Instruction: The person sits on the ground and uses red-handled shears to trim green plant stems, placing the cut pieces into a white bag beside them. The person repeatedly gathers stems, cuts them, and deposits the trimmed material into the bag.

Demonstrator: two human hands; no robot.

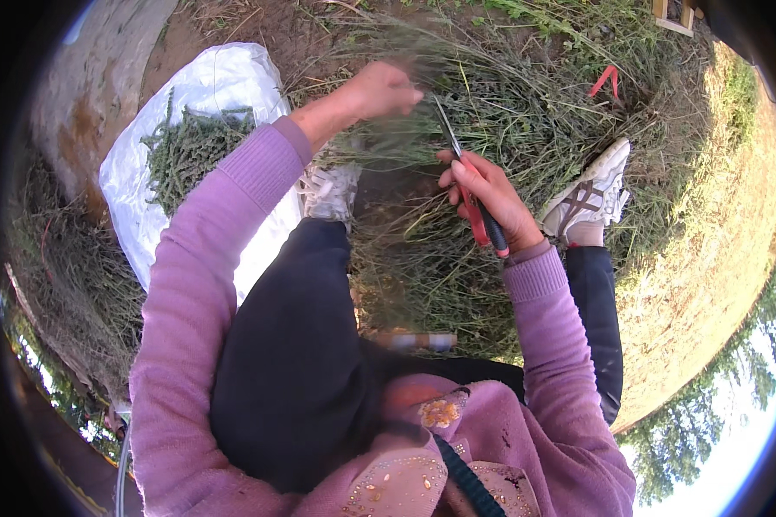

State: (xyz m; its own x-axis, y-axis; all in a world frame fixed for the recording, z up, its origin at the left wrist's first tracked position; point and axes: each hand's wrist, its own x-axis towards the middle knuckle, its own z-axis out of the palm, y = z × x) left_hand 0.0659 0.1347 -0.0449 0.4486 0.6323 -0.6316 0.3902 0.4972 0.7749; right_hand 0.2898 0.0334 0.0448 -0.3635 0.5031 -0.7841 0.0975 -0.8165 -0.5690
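The left hand (379,91), in the upper middle of the frame, was closed, its fingers curled around a blurred bunch of stems (391,148) that spread to the right of and below the fist. The blur hid how many stems it gripped.

The right hand (491,191), lower and to the right, gripped red-and-black shears (475,220) by the handles. Their long axis ran from lower right to upper left — the tip ended just right of the left fist and slightly below its fingertips, beside the blurred stems. So the stems lay up and left of the right hand, with the left hand nearer to them; whether the blades stood parted was too small to tell.

Under and beyond both hands, a heap of grass (526,103) filled the upper middle and right, with a red strip (609,82) on it at upper right. At upper left, a white plastic sheet (129,185) bore green sprigs (194,153) — just left of the left forearm. A pale shoe (591,191) stood right of the right hand.
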